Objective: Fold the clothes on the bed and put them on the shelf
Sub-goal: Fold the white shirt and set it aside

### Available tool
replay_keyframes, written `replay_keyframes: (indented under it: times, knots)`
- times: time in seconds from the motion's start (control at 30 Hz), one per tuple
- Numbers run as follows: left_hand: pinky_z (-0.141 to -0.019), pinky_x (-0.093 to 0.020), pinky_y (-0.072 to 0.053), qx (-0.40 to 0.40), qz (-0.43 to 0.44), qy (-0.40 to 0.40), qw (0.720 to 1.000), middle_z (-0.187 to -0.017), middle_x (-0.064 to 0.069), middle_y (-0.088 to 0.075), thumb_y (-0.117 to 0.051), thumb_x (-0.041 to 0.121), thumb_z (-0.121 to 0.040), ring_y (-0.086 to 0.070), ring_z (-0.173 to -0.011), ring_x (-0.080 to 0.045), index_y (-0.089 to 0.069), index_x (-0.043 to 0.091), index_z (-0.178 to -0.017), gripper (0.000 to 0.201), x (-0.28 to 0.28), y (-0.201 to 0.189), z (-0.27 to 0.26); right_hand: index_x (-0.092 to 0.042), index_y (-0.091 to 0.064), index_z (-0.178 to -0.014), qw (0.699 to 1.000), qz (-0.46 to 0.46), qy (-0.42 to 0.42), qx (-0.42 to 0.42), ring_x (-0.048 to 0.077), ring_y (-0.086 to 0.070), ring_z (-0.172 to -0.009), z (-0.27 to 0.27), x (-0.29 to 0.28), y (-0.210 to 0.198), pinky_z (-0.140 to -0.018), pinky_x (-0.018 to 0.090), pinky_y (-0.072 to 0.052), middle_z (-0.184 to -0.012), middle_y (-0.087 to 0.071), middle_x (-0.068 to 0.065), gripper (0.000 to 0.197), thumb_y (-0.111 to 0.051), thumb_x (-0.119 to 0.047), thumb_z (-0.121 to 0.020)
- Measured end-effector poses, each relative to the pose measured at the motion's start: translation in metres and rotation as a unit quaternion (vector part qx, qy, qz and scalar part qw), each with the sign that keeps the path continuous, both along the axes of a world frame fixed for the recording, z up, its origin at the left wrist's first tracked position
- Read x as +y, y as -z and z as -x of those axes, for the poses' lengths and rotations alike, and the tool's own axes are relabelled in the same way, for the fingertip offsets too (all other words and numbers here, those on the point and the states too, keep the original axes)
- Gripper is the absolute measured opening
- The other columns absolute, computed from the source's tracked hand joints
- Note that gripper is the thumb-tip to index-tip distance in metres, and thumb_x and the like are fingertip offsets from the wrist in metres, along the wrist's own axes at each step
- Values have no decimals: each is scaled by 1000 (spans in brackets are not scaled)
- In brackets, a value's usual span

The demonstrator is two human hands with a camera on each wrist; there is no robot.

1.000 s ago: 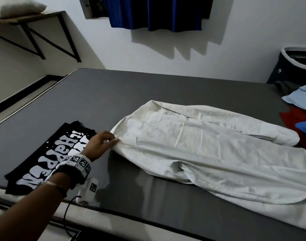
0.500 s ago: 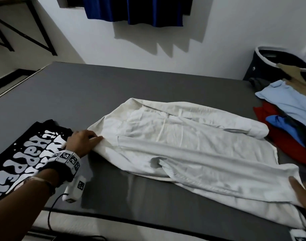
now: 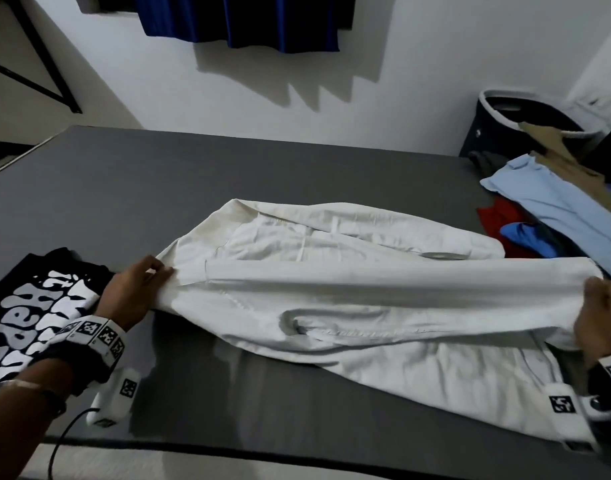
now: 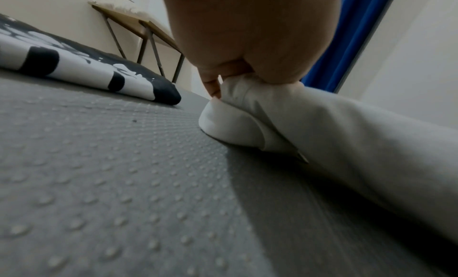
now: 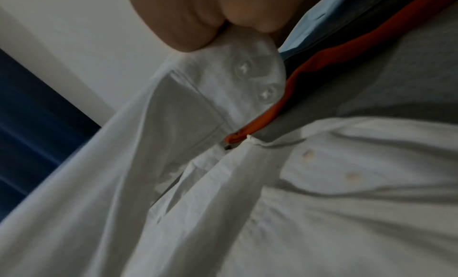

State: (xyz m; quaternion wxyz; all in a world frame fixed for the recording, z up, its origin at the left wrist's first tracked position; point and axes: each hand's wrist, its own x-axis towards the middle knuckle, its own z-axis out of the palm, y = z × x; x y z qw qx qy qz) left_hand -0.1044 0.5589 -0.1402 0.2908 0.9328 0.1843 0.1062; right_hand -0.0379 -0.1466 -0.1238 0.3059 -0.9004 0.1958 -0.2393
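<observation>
right hand [image 3: 605, 317] cut by frame edge, white shirt [image 3: 366, 292] cuff blurred at wrist, black printed shirt [image 3: 27, 306] cropped left

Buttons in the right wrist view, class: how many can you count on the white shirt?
4: two clear buttons on the cuff that the right hand grips, and two pale buttons on the shirt below. Folds may hide more.

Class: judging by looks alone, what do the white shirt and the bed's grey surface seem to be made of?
White shirt: thin woven cloth, probably cotton; matte, creasing softly, with clear plastic-looking cuff buttons. Bed surface: grey matte sheet with raised dots, likely a textured synthetic fabric.
</observation>
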Motion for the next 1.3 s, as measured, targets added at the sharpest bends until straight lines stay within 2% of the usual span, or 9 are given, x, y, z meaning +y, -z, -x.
replay_keyframes:
  times: [0.2, 0.37, 0.5, 0.6, 0.73, 0.9, 1.0, 1.07, 1.3]
  knots:
    - [-74, -40, -47, 39, -82, -10, 996, -84, -12, -68, -66, 49, -87, -65, -84, -38, -58, 23, -86, 27, -7, -1, -6, 5, -66, -94, 994, -17, -9, 106, 49, -57, -96, -6, 5, 22, -86, 49, -44, -102, -64, 32, 67, -37, -54, -78]
    - [-74, -41, -46, 15, -127, -7, 992, -88, -11, -68, -68, 46, -87, -65, -86, -38, -56, 21, -90, 27, -10, -3, -10, -1, -62, -106, 997, -50, -13, 62, 46, -58, -101, -17, 9, 14, -89, 49, -44, -109, -63, 29, 47, -49, -44, -92]
    - [-75, -47, -45, -25, -164, 20, 986, -96, -12, -60, -72, 37, -85, -60, -89, -42, -58, 20, -92, 23, -20, -6, -9, -3, -59, -76, 987, -86, -53, 124, 38, -59, -83, -18, 13, 14, -76, 41, -41, -83, -62, 25, 61, -45, -62, -80]
    - [-72, -43, -46, -93, -172, 118, 974, -91, -2, -59, -69, 44, -86, -57, -82, -29, -61, 23, -85, 22, -53, -17, -3, -4, -60, -66, 978, -97, -26, 183, 37, -59, -75, -9, 6, 25, -73, 42, -45, -70, -62, 19, 85, -38, -86, -61]
    - [-69, -34, -48, -79, -141, 349, 923, -82, 17, -56, -55, 62, -87, -54, -75, -7, -63, 31, -87, 31, -110, -29, 4, -5, -70, -93, 970, -134, -6, 204, 40, -63, -93, 4, 2, 37, -88, 47, -49, -97, -69, 20, 83, -49, -83, -75]
    - [-80, -24, -39, -23, -179, 454, 873, -100, 21, -57, -54, 73, -82, -51, -91, -1, -61, 40, -101, 38, -162, -17, 13, -15, -66, -92, 973, -185, 82, 112, 34, -69, -73, 9, 5, 47, -67, 52, -59, -80, -69, 9, 78, -65, -85, -58]
    - [-80, -27, -41, -1, -183, 455, 871, -103, 19, -56, -55, 61, -85, -55, -94, -6, -59, 41, -102, 27, -166, -4, 14, -17, -63, -96, 970, -219, 63, 83, 36, -69, -84, 11, 19, 46, -75, 53, -58, -86, -67, 9, 45, -84, -46, -68]
    - [-77, -28, -42, 5, -191, 455, 870, -102, 17, -56, -53, 58, -86, -56, -91, -9, -61, 38, -97, 25, -163, 2, 16, -25, -62, -103, 975, -194, 51, 99, 36, -66, -88, 11, 23, 46, -83, 52, -55, -95, -67, 12, 39, -79, -22, -68]
    - [-73, -26, -41, -41, -180, 445, 876, -100, 20, -53, -62, 61, -80, -51, -86, -4, -61, 34, -79, 27, -151, -7, 30, -29, -64, -100, 944, -311, 86, -63, 25, -63, -86, 13, 28, 32, -74, 39, -53, -97, -65, -2, 45, -62, -2, -65]
